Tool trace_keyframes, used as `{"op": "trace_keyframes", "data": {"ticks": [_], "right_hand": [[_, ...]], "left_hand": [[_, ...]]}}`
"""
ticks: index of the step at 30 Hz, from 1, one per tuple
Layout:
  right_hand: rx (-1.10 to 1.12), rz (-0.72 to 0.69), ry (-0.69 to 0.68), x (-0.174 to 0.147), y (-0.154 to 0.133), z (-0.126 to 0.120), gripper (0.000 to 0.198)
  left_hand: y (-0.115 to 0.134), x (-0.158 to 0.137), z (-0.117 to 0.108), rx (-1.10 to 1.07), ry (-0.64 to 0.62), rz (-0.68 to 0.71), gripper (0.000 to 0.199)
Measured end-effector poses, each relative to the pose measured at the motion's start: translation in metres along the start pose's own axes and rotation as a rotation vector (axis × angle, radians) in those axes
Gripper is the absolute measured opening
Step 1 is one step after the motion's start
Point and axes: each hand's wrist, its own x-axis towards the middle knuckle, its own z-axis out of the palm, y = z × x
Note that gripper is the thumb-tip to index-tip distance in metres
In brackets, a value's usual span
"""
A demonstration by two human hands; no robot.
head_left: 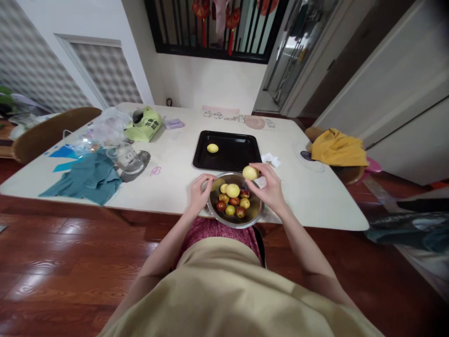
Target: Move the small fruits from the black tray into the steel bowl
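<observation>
My right hand [268, 187] pinches a round, pale yellow lemon-like fruit [250, 173] just above the right side of a metal bowl [257, 216]. At the bowl's left rim, the thumb and fingers of my left hand [199, 193] grip the edge. Inside the bowl lie several small red-brown, jujube-like fruits [234, 201], some mottled with yellow-green, and a larger yellow fruit [233, 190] on top. Beyond the bowl is a black rectangular tray [238, 145]. One yellow fruit [212, 148] rests on its left part.
To the left, the white table [171, 187] bears a teal cloth [87, 180], a clear cup [124, 157], plastic bags [110, 124] and a green box [145, 124]. Crumpled white paper [271, 160] lies right of the tray. A yellow cloth [338, 149] hangs over a chair at right.
</observation>
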Motion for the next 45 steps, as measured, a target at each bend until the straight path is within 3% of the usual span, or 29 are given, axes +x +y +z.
{"op": "trace_keyframes", "data": {"ticks": [9, 28, 39, 45], "right_hand": [[0.066, 0.183, -0.076, -0.057, -0.011, 0.005, 0.037], [0.129, 0.268, -0.14, -0.059, -0.009, 0.005, 0.05], [0.118, 0.224, 0.004, -0.059, -0.001, -0.001, 0.029], [0.186, 0.183, 0.146, -0.068, 0.022, 0.005, 0.034]], "left_hand": [[0.0, 0.001, -0.001, -0.018, -0.006, -0.005, 0.027], [0.001, 0.003, -0.002, -0.042, -0.013, -0.027, 0.027], [-0.002, 0.003, -0.002, -0.021, -0.004, -0.013, 0.027], [-0.007, 0.01, -0.003, 0.013, 0.061, 0.045, 0.025]]}}
